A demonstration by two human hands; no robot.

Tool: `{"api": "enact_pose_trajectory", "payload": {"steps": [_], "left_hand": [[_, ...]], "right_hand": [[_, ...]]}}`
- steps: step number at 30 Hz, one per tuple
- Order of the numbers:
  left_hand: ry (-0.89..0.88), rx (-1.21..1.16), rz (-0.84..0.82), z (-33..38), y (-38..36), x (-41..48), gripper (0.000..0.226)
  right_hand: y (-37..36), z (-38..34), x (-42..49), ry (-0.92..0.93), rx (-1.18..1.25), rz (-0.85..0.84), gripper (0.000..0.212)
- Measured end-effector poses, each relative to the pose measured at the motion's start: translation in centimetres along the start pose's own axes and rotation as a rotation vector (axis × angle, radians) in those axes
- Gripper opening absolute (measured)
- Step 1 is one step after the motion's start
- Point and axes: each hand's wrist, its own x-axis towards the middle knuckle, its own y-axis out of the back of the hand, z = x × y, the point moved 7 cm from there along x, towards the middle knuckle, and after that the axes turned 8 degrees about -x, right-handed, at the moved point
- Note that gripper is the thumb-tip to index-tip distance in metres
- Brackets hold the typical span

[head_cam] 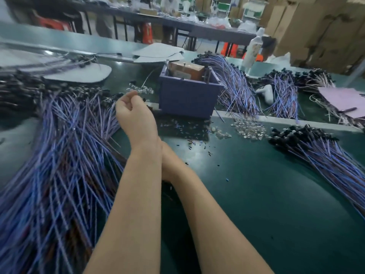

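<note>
My left hand [136, 115] is raised over the green bench, just left of the purple box [187, 97]. Its fingers curl loosely and I see nothing between them. My right forearm crosses under my left wrist, so only the back of my right hand [167, 165] shows and its fingers are hidden. A big fan of blue and purple wires with black ends [59, 155] covers the bench to the left. A smaller wire bundle [316, 153] lies at the right. Small clear parts [246, 129] lie in a heap in front of the box.
More wire bundles [237, 86] lie behind and right of the box. Tiny black bits [183, 129] are scattered near it. A pink sheet with a pen [345, 101] lies far right, and a white bottle [253, 48] stands at the back. Cardboard boxes [316, 26] are stacked behind.
</note>
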Motion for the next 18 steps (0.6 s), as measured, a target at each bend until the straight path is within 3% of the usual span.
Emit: {"api": "enact_pose_trajectory", "payload": {"steps": [3, 10, 12, 15, 16, 18], "left_hand": [[-0.017, -0.034, -0.007, -0.2, -0.5, -0.5, 0.020], [-0.078, 0.084, 0.042, -2.2, -1.0, -1.3, 0.014], [-0.191, 0.179, 0.085, -2.2, -0.7, -2.1, 0.010], [-0.510, 0.409, -0.002, -1.1, -2.0, -3.7, 0.016], [-0.538, 0.557, -0.076, -1.4, -2.9, -3.6, 0.025], [-0.433, 0.954, -0.230, -3.6, -4.4, -2.8, 0.044]], "right_hand": [[2.2, 0.4, 0.3, 0.027, -0.178, 0.157, 0.006], [10.2, 5.0, -1.9, -0.216, 0.284, 0.563, 0.009], [12.8, 6.2, -3.5, -0.222, 0.418, 0.644, 0.014], [15.5, 8.5, -5.8, -0.224, 0.588, 0.713, 0.023], [15.9, 9.2, -6.3, -0.255, 0.574, 0.721, 0.023], [16.0, 10.6, -7.1, -0.334, 0.493, 0.718, 0.022]]}}
